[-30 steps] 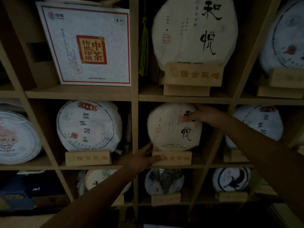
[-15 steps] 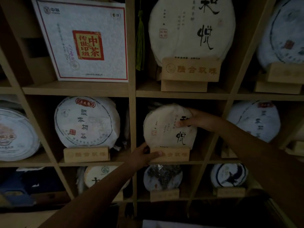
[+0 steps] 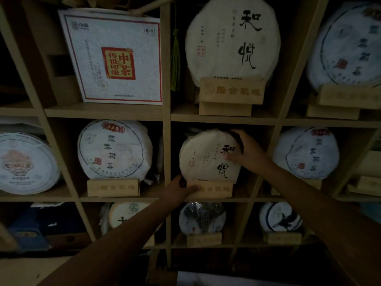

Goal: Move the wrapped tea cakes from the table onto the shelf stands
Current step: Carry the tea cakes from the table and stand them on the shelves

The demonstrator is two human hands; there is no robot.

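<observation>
From the head camera, the light is dim, and a wooden shelf (image 3: 206, 117) fills the view with many small boxes of space.

In the middle box, a round tea cake (image 3: 206, 156) in white paper stands on its edge. Its bottom sits in a small wooden stand (image 3: 214, 189). It stands up like this so the black writing on the front can be read.

The right hand (image 3: 245, 152) is on the cake's upper right side. Its fingers curl over the rim and the thumb lies across the front. It holds the cake so it will not tip or roll while it settles, I think.

The left hand (image 3: 181, 189) is at the left end of the stand. The thumb lies along the front of the wood, and the fingers seem to go behind it, but I cannot see them well. It looks like it keeps the stand from sliding.

So the cake is on the shelf now, in its stand, but both hands are on it and the stand. I think this step is nearly done.

Other wrapped cakes sit in stands all around. A bigger cake (image 3: 233, 40) with the same writing is in the box above. A square white box (image 3: 112, 58) with a red label leans in the box up and to the left. A green tassel (image 3: 175, 62) hangs beside it.

No table shows here.
</observation>
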